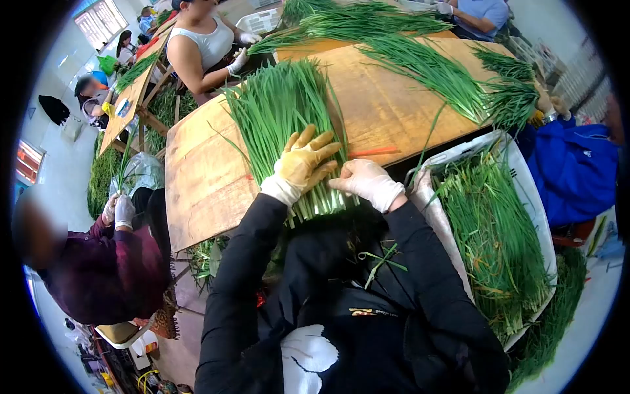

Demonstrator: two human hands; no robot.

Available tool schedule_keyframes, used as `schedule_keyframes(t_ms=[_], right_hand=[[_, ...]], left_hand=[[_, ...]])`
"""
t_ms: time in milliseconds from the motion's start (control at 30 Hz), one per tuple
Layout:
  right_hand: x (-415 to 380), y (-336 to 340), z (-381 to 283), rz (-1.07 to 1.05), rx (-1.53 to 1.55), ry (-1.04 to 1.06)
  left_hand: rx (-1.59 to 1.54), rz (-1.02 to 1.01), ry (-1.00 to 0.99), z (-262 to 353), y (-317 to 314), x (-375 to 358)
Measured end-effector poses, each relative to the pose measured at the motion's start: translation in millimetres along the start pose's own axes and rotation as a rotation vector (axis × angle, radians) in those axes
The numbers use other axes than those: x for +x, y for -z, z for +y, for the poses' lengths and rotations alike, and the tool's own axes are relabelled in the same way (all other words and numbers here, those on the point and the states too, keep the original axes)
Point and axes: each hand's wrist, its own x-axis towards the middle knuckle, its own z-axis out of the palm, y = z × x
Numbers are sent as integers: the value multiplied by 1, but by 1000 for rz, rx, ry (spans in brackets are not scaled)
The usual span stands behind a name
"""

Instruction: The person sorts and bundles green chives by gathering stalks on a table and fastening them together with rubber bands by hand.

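A wide layer of green garlic chives [279,98] lies on the wooden table [203,190] before me, pale stem ends toward my body at the near edge. My left hand [303,164], in a yellow-coated glove, rests flat on the lower part of the chives with its fingers spread. At the right side of the stems is my right hand [369,184], in a thin white glove. Its thumb and fingertips are pinched together there; whatever is between them is too small to tell. Orange strips [374,151] lie on the table just beyond the right hand.
A white crate [550,253] full of chives stands to my right. More chives [426,75] lie across the table's far side. One co-worker [203,49] stands at the far left, another [105,262] sits at my left. A blue garment [571,171] is at the right.
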Motion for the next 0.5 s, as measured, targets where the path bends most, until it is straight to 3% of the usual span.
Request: schedule_keyframes(t_ms=[67, 200, 333, 400, 500], right_hand=[[7, -6, 14, -266, 510, -20], [0, -24, 36, -232, 998, 15], [-32, -34, 37, -30, 1208, 60], [-61, -35, 36, 39, 1314, 193], [-128, -10, 30, 94, 1290, 287]], left_hand=[[-20, -12, 20, -6, -12, 0], [-61, 53, 22, -10, -17, -4], [-35, 55, 15, -8, -17, -5], [-23, 46, 9, -9, -18, -4], [10, 73, -25, -11, -20, -3]])
